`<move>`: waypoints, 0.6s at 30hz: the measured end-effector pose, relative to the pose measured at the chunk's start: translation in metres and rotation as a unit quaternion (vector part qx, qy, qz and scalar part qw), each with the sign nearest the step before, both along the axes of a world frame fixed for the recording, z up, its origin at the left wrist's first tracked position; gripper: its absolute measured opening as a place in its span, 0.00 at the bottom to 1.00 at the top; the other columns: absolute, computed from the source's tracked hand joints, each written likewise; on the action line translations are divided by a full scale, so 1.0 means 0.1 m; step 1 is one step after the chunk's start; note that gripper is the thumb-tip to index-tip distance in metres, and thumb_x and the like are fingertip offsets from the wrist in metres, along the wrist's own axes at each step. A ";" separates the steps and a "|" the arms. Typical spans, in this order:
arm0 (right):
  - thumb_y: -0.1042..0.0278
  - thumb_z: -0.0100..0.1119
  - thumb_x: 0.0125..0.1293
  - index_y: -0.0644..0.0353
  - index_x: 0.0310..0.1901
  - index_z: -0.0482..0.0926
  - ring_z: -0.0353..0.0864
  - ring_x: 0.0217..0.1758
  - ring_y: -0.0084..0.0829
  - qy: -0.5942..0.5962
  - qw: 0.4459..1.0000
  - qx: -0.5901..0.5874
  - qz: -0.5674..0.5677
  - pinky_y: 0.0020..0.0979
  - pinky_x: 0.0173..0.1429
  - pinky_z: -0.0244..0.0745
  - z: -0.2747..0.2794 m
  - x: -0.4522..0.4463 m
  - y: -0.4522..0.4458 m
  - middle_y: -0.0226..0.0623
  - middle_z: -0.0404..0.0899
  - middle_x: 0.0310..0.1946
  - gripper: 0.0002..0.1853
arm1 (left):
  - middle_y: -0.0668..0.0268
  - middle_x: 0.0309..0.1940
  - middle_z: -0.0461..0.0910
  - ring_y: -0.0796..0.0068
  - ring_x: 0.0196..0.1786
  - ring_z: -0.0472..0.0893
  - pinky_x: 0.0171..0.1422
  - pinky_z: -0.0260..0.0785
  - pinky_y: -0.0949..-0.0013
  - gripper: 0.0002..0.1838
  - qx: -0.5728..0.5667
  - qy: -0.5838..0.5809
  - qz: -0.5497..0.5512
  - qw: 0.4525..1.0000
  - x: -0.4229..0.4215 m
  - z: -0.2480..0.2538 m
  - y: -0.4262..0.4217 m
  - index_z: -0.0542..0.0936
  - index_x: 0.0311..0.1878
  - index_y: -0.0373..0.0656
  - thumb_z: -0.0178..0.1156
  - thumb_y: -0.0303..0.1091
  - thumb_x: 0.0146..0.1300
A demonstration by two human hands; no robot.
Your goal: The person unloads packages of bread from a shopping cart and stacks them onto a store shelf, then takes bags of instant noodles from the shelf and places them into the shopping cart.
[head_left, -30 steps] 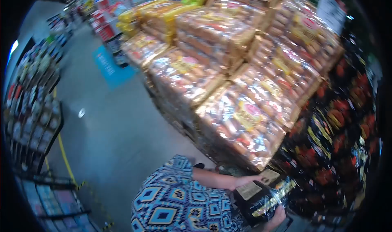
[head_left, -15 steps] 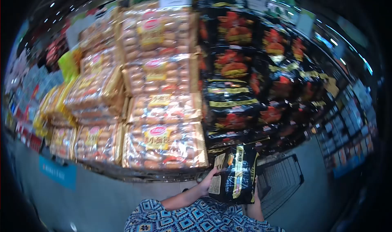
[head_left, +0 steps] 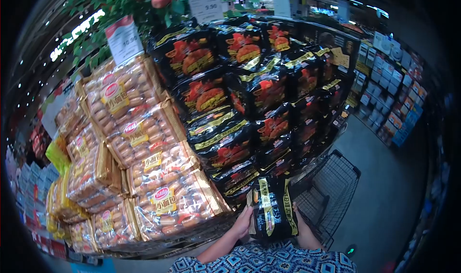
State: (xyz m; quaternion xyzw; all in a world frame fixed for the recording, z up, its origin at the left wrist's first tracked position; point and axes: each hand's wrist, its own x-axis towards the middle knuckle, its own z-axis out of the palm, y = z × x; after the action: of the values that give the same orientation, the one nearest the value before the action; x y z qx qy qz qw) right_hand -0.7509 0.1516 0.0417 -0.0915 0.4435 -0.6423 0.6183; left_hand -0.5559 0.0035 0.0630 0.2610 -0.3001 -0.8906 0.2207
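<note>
A black package with gold strips and printed text [head_left: 272, 210] is held upright in front of the patterned shirt. My left hand [head_left: 244, 221] grips its left edge, the fingers partly hidden at the package. On the opposite edge, my right hand [head_left: 298, 216] is closed around the side, mostly hidden behind it. Just beyond the package rise stacked black bags with red food pictures [head_left: 269, 88]. Clear packs of small bread rolls with gold edges [head_left: 165, 203] are piled to the left of them.
A wire shopping cart [head_left: 331, 189] stands right of the package. Price signs [head_left: 124, 40] and green leaves top the display. Farther right are shelves of boxed goods [head_left: 389, 90] beside the grey floor. Yellow packs [head_left: 60, 205] sit at the far left.
The view has swung right, so the bread packs lie farther left and the black bags and cart show more. The held package now faces more upright, still between both hands.
</note>
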 end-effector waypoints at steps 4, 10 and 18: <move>0.34 0.38 0.71 0.59 0.59 0.72 0.80 0.47 0.26 0.023 1.000 -0.015 0.012 0.31 0.52 0.77 0.21 0.03 -0.13 0.32 0.81 0.47 0.34 | 0.65 0.60 0.72 0.75 0.58 0.74 0.63 0.67 0.68 0.23 -0.003 -0.021 -0.006 1.000 -0.02 -0.09 0.01 0.61 0.70 0.43 0.42 0.42 0.77; 0.37 0.39 0.73 0.60 0.64 0.69 0.78 0.53 0.25 -0.049 0.993 -0.095 0.050 0.30 0.57 0.75 -0.10 -0.12 -0.04 0.35 0.78 0.55 0.34 | 0.65 0.57 0.74 0.76 0.56 0.75 0.60 0.70 0.68 0.23 -0.050 -0.032 -0.027 0.998 -0.12 0.15 -0.03 0.62 0.68 0.42 0.43 0.41 0.76; 0.36 0.40 0.72 0.59 0.62 0.71 0.79 0.52 0.25 -0.113 0.992 -0.053 0.007 0.30 0.57 0.75 -0.07 -0.12 0.08 0.35 0.79 0.53 0.34 | 0.58 0.60 0.74 0.65 0.59 0.77 0.66 0.68 0.61 0.35 -0.030 -0.055 -0.067 0.996 -0.21 0.11 -0.08 0.65 0.67 0.40 0.33 0.61 0.73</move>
State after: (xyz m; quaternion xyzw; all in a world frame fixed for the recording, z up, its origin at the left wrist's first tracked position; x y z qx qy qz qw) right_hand -0.7625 0.1594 0.0351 -0.0542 0.3356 -0.6669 0.6631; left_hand -0.5769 -0.0050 0.0744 0.2822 -0.3553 -0.8781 0.1517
